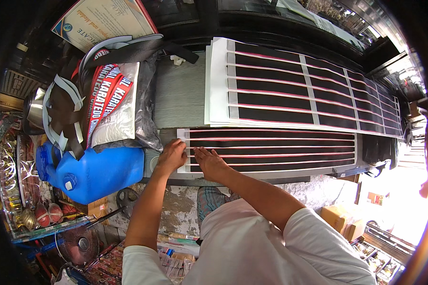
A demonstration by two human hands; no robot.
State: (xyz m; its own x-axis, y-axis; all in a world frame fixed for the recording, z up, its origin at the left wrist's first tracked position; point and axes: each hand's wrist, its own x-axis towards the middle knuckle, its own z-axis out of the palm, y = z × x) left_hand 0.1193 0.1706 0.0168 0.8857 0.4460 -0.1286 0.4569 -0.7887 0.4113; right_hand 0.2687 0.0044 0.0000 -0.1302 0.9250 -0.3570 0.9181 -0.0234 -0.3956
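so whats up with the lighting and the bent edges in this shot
Head view: fisheye bends the striped sheets and counter edge toward the rim; daylight at lower right is blown out white; both hands, left hand and right hand, are evenly lit and sharp; corners are black.

Both forearms reach forward, close together; left hand [172, 155] curls, fingers bent; right hand [209, 162] lies flat, fingers extended.
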